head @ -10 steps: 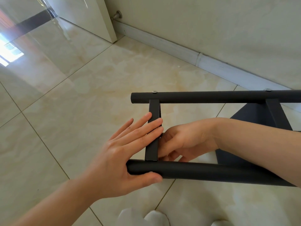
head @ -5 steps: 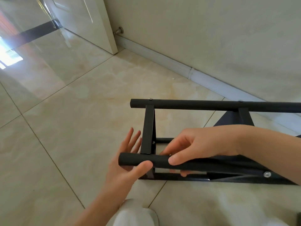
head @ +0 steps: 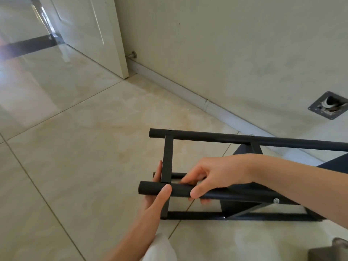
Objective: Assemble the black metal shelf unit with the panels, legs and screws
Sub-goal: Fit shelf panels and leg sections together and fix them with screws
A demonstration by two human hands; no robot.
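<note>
shelf unit (head: pixel 207 215): black metal frame lying on its side on the tiled floor (head: pixel 75 147), near the wall, partly assembled
near leg (head: pixel 216 194): round black tube, horizontal, closest to camera, raised off the floor; screw (head: pixel 276 200) visible on it toward the right
far leg (head: pixel 244 140): round black tube, parallel to the near one, toward the wall; two screw heads on top
crossbar (head: pixel 167 159): flat black bar joining the two legs at their left ends
panel (head: pixel 243 149): dark sheet between the legs at right, mostly hidden by the arm
left hand (head: pixel 156 196): under the near leg's left end, thumb over the tube front, fingers (head: pixel 159 170) up behind the crossbar; holding the tube
right hand (head: pixel 209 178): reaches in from the right, fingers curled over the near leg just right of the crossbar joint, gripping it
hands: close together, either side of the joint
door (head: pixel 90 31): white, open, top left; door stop (head: pixel 132 55) on the wall beside it
wall plate (head: pixel 327 105): broken-open grey plate, far right
bottom edge: white fabric at centre, grey object (head: pixel 327 251) at right corner, cannot tell what
</note>
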